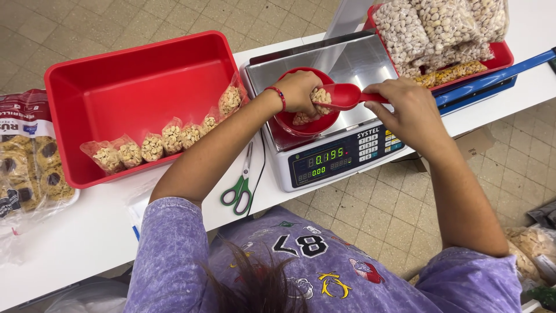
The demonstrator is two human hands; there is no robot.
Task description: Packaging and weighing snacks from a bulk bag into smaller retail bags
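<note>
The left hand [298, 90] hides perhaps half the red bowl [289, 120].

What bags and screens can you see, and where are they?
Small clear nut bags: row inside the red plastic tub.
Big clear nut bags: piled in the far red tray.
Clear cookie bag: table's left edge.
Scale's dark screen: green digits, front of the scale.

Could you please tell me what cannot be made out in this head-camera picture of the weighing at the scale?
- Contents of the red bowl: mostly hidden by the left hand and the red scoop.
- Right hand grip on the scoop handle: covered by its own fingers.
- Tray of large bags: cut off by the top edge.
- Biscuit packet: cut off by the left edge.
</note>
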